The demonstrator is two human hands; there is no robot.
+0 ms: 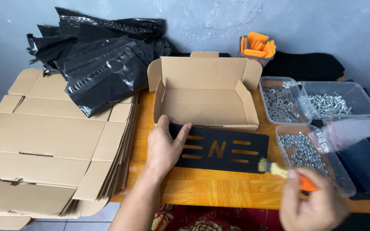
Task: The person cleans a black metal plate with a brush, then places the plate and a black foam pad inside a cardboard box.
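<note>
We've got our left hand [164,147] spread flat, pressing the left end of a flat black plate with cut-out slots [222,149] near the front edge of the orange wooden table [219,190]. Right hand [313,205] pinches an orange-handled small brush [279,171] (blurry) at the plate's right corner. Open cardboard box [204,95] sits just behind, clear tubs of nuts [307,152] and washers [279,102] toward the right edge.

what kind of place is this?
Likely a small home workshop or packing station. Signs: a stack of flat cardboard boxes, black mailer bags, and clear tubs of nuts, washers and screws. The left hand steadies a black cut-out plate; the right hand brushes it.
</note>
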